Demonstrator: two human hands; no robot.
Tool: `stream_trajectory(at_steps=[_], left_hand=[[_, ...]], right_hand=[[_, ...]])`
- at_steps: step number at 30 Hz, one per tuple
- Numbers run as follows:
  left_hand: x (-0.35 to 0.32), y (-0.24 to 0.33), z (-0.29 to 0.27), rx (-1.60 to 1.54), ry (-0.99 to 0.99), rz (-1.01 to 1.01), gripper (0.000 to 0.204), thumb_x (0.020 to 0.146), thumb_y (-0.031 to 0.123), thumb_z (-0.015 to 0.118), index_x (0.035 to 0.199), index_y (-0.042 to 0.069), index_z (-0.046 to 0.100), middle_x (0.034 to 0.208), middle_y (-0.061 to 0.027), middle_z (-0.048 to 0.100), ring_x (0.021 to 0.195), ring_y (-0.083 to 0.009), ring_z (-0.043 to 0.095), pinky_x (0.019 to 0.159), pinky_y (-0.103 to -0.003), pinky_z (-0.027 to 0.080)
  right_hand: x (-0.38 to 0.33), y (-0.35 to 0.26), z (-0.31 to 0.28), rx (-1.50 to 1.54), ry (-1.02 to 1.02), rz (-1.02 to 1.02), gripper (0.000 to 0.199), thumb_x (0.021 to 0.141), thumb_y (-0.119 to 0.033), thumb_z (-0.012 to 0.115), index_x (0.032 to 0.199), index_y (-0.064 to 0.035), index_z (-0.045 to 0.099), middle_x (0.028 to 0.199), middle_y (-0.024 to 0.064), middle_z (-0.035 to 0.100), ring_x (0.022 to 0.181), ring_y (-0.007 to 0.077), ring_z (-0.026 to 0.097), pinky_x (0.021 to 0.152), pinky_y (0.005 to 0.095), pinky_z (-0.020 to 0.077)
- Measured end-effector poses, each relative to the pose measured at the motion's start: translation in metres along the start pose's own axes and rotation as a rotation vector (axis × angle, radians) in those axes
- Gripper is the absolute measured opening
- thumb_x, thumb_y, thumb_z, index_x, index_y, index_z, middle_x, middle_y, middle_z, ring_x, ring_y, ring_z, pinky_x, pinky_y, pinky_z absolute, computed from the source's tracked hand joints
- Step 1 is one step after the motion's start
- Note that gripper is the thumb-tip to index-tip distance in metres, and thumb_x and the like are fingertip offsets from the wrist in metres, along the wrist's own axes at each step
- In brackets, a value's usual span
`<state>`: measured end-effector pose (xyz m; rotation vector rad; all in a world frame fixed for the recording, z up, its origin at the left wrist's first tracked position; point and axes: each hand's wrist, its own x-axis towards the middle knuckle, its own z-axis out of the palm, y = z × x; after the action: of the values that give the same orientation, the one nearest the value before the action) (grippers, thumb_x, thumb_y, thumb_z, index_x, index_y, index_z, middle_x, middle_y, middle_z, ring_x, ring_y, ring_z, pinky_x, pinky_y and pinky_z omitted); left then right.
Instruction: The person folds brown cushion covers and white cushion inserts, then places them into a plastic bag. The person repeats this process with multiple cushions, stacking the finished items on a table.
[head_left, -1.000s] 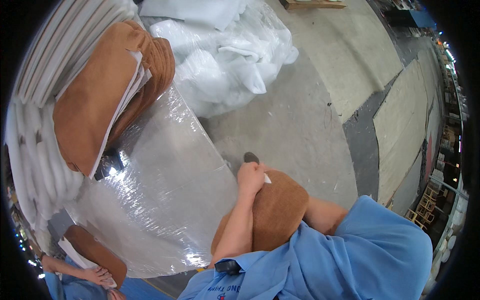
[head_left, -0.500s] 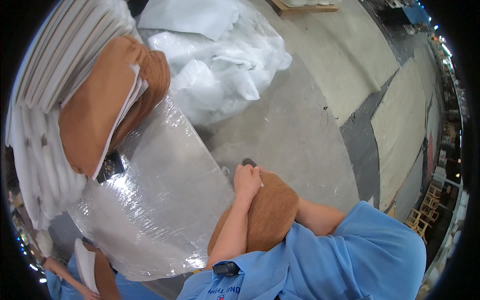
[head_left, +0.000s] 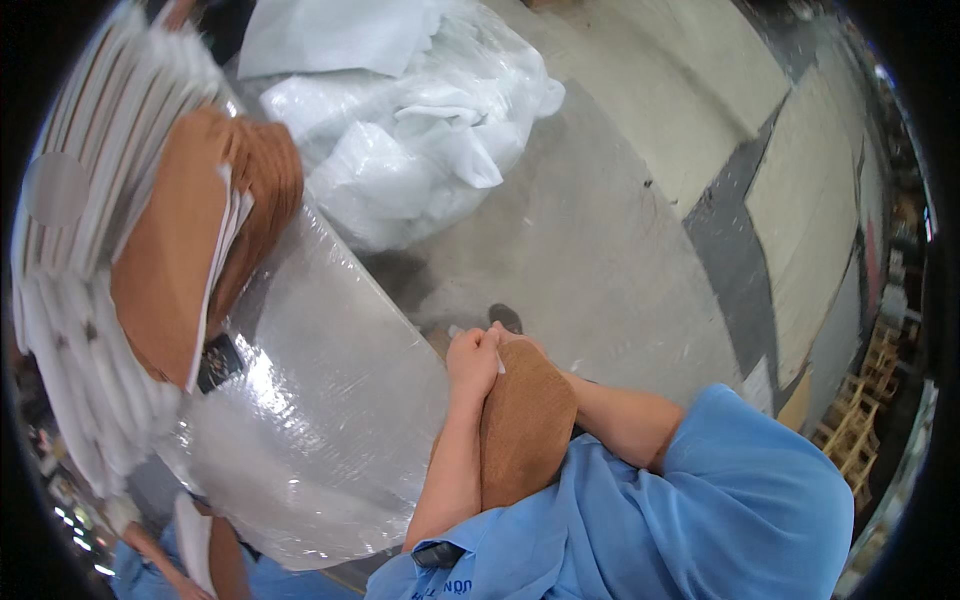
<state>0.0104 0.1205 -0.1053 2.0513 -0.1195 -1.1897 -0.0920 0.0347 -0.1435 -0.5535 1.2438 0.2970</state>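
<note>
Change since the earlier frame: hands and brown pad sit slightly lower in the frame; the plastic sheet now fills more of the left centre, and the other person at lower left shows less. Brown pad (head_left: 525,420): flat, rounded, coarse woven texture, tan-brown, held upright at lower centre between the forearms. Left hand (head_left: 472,358): fingers curled shut over the pad's top edge, with a thin white strip poking out past them. Right hand (head_left: 512,338): mostly hidden behind the left hand and the pad; grip cannot be told. Plastic sheet (head_left: 320,420): clear, glossy, wrinkled, curved. Stack (head_left: 70,300): white ribbed layers at left, with a brown cushion (head_left: 190,260) tucked in. Crumpled white wrap (head_left: 400,130) at top centre. Floor (head_left: 610,230): grey concrete.
</note>
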Motion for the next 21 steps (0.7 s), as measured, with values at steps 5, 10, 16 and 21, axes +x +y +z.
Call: stream_trajectory(at_steps=[5, 10, 16, 21], left_hand=[[-0.003, -0.005, -0.003, -0.363, 0.038, -0.117, 0.020, 0.107, 0.018, 0.057, 0.095, 0.006, 0.066, 0.078, 0.0015, 0.058, 0.071, -0.0090, 0.051, 0.066, -0.028, 0.044], [-0.016, 0.020, -0.004, -0.101, 0.151, 0.000, 0.025, 0.109, 0.024, 0.054, 0.107, 0.001, 0.063, 0.086, -0.0039, 0.063, 0.078, -0.0138, 0.057, 0.072, -0.033, 0.048], [-0.036, 0.041, 0.000, 0.188, 0.207, 0.148, 0.026, 0.110, 0.024, 0.053, 0.104, 0.000, 0.060, 0.083, -0.0086, 0.060, 0.080, -0.0169, 0.057, 0.075, -0.035, 0.049], [-0.039, 0.042, -0.001, 0.207, 0.188, 0.054, 0.034, 0.110, 0.026, 0.053, 0.089, 0.000, 0.056, 0.074, -0.0046, 0.054, 0.071, -0.0128, 0.050, 0.066, -0.033, 0.045]], right_hand=[[-0.012, 0.004, -0.040, 0.296, -0.445, 0.087, 0.054, 0.104, -0.061, 0.056, 0.110, -0.0095, 0.071, 0.107, 0.0067, 0.072, 0.100, 0.0186, 0.067, 0.090, 0.0374, 0.0521], [-0.006, -0.032, -0.049, 0.117, -0.584, 0.115, 0.038, 0.105, -0.044, 0.063, 0.113, -0.0072, 0.069, 0.105, 0.0046, 0.072, 0.104, 0.0171, 0.068, 0.094, 0.0371, 0.0538], [0.026, -0.045, -0.041, -0.047, -0.706, 0.025, 0.017, 0.094, -0.027, 0.079, 0.099, -0.0131, 0.071, 0.090, -0.0032, 0.067, 0.080, 0.0081, 0.060, 0.065, 0.0257, 0.0436], [0.028, -0.033, -0.026, 0.028, -0.624, 0.004, 0.016, 0.092, -0.021, 0.082, 0.087, -0.0102, 0.072, 0.084, -0.0016, 0.067, 0.076, 0.0090, 0.059, 0.065, 0.0262, 0.0437]])
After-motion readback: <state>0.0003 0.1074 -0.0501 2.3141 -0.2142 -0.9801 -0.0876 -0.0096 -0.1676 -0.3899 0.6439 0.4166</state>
